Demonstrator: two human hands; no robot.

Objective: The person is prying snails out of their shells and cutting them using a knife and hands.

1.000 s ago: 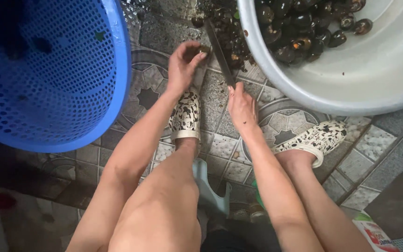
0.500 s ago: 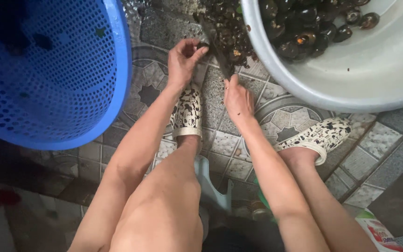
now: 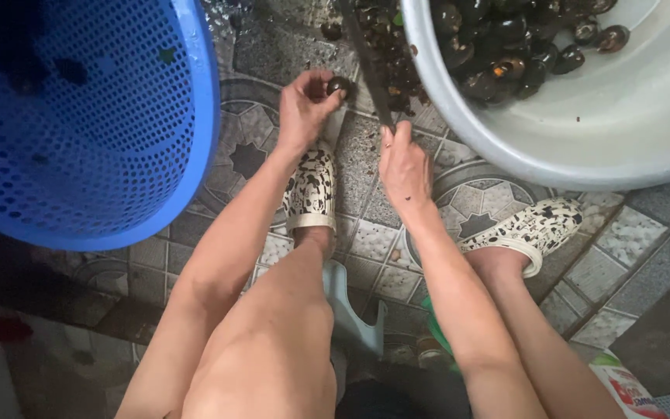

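Both arms reach down past the knees; left hand (image 3: 302, 109) pinched in a fingertip grip, right hand (image 3: 403, 167) fisted

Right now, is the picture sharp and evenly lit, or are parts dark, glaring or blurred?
Head view: soft daylight, no hard shadows; the white basin is the brightest area, nearly washed out. The wet tiled floor glistens near the top. The left hand and right hand are fairly sharp. The bottom left corner is dark and blurred; the blue basket bulges with wide-angle distortion.
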